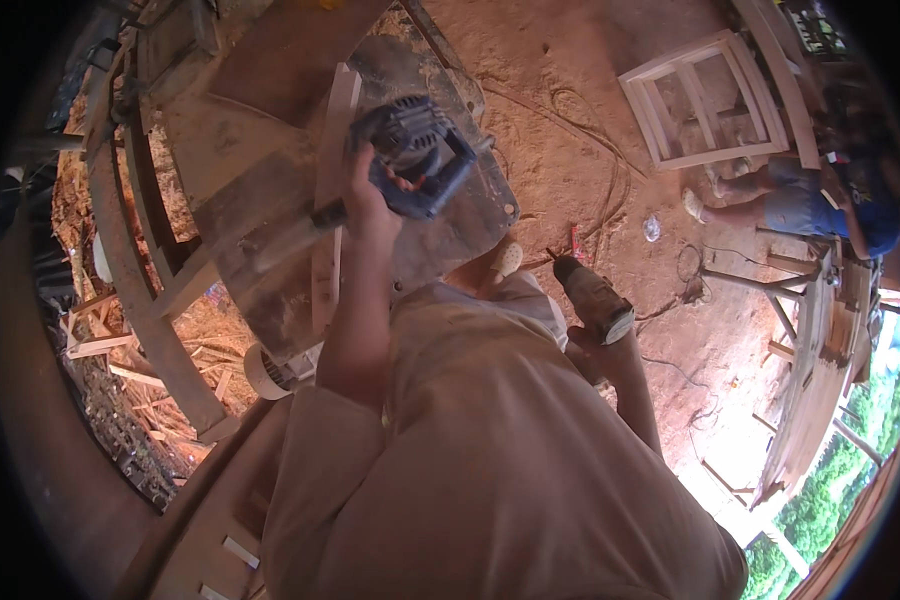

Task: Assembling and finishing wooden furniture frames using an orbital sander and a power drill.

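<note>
My left hand (372, 200) is closed on a dark blue corded-type power tool (417, 150) with a vented motor housing and a loop handle; its exact kind I cannot make out. It is above a worn work table (270, 270), beside a long pale timber (332, 180) lying across the top. A dark blurred shape (328, 214) sticks out by my wrist. Low at my right side, my right hand (588, 356) grips a power drill (594, 300), its tip directed up and left. The drill's body hides most of those fingers.
A wooden frame (705, 100) and cables (600, 140) lie on the reddish dirt floor. Another person in blue (875, 215) is at the far right, near a wooden bench (815, 350). Wood scraps and shavings (215, 350) are heaped on the left.
</note>
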`<action>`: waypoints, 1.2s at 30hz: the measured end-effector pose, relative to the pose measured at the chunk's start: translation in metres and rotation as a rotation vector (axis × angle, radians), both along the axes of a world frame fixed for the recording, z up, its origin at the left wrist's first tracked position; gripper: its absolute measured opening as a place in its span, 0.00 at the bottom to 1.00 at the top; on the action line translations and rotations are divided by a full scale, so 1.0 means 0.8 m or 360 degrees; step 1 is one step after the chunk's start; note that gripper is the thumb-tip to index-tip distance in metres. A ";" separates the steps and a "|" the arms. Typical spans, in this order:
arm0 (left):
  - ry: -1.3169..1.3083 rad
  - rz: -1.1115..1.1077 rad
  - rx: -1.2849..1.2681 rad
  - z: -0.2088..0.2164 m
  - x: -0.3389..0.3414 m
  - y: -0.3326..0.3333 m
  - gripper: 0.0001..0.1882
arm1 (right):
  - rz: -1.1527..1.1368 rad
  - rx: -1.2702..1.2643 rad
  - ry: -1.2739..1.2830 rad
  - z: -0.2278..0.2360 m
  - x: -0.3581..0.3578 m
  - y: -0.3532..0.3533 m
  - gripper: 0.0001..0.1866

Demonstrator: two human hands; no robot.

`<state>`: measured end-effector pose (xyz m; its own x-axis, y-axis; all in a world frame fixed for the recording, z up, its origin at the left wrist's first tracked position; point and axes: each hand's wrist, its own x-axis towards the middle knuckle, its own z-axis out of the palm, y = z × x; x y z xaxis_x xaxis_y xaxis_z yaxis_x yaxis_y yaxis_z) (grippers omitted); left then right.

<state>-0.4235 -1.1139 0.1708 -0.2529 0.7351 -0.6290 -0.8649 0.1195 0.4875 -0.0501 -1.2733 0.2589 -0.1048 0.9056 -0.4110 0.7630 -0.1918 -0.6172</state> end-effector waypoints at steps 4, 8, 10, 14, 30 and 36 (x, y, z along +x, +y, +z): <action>-0.0066 -0.0069 0.0230 -0.038 0.043 -0.071 0.21 | 0.0128 -0.0023 0.0026 0.016 -0.035 0.005 0.29; 0.1863 -0.0405 0.0080 -0.057 0.035 -0.111 0.26 | -0.0203 -0.0122 0.0167 0.022 -0.070 0.022 0.28; 0.2612 -0.1238 -0.0272 -0.042 -0.007 -0.113 0.29 | -0.0167 0.0014 0.0244 0.019 -0.085 0.034 0.29; 0.1715 -0.0936 -0.0702 0.007 -0.100 -0.109 0.30 | -0.0062 -0.0035 0.0208 0.007 -0.109 0.058 0.29; 0.3360 -0.1098 -0.0759 -0.022 -0.313 -0.055 0.24 | -0.0095 -0.0365 0.0311 0.011 -0.106 0.044 0.25; 0.1993 -0.1423 -0.0340 0.009 -0.134 -0.108 0.30 | 0.0269 -0.0065 0.0072 0.005 -0.107 0.018 0.26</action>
